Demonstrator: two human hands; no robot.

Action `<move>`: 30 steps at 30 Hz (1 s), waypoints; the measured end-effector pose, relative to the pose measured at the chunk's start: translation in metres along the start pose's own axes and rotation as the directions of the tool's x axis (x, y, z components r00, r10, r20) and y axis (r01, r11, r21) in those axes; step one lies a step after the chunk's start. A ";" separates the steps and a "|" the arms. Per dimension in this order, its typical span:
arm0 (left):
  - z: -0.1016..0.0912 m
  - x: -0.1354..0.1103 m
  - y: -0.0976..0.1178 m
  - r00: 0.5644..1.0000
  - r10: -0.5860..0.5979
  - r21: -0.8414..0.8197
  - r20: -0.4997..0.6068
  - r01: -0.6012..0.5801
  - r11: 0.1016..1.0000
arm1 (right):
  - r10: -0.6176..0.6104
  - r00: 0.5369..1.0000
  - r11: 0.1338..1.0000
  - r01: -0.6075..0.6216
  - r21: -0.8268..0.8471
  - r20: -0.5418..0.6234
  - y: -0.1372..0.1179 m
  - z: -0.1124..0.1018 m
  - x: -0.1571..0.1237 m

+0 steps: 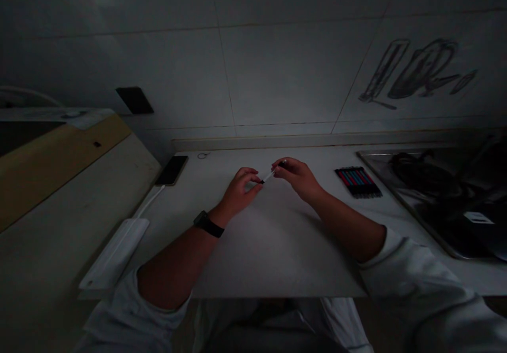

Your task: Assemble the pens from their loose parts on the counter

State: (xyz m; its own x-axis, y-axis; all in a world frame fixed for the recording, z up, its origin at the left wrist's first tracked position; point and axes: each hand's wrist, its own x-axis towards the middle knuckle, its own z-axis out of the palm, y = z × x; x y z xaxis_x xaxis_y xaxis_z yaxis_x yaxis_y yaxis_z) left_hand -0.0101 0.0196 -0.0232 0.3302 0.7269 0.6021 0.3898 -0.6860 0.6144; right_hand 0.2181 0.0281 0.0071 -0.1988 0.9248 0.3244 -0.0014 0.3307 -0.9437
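A slim pen (269, 175) with a pale barrel and dark ends is held between my two hands above the white counter (269, 247). My left hand (241, 192) pinches its lower dark end between thumb and forefinger. At the upper dark end, the fingers of my right hand (298, 177) are closed round it. The pen slants up to the right. To the right of my right hand lies a row of several pens (357, 182) with red, blue and black parts, side by side on the counter.
A phone (172, 170) with a white cable lies at the back left, near a white power strip (114, 252). A small dark loop (203, 156) sits by it. A stove (443, 205) with a metal rim borders the right side. A tiled wall (277, 78) rises behind.
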 end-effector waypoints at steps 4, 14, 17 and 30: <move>0.000 -0.003 0.003 0.985 0.033 -0.040 0.169 -0.026 0.999 | 0.043 0.998 0.992 -0.038 0.117 -0.040 0.003 0.002 0.000; -0.004 -0.006 0.002 0.972 -0.004 -0.020 0.236 0.009 1.000 | -0.115 0.967 0.989 0.091 -0.115 -0.226 -0.006 -0.037 0.017; -0.003 -0.006 0.003 0.970 0.001 -0.011 0.242 0.002 1.000 | -0.128 0.962 0.987 0.100 -0.125 -0.242 -0.004 -0.043 0.021; -0.002 -0.006 0.003 0.965 -0.002 0.024 0.261 -0.004 1.000 | -0.129 0.962 0.986 0.100 -0.130 -0.242 -0.001 -0.050 0.026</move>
State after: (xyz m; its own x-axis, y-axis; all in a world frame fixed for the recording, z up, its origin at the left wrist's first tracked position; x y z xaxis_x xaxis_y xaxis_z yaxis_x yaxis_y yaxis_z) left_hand -0.0128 0.0130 -0.0241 0.5422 0.7115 0.4470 0.4087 -0.6881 0.5996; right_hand 0.2619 0.0608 0.0198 0.0461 0.8920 0.4496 0.1066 0.4431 -0.8901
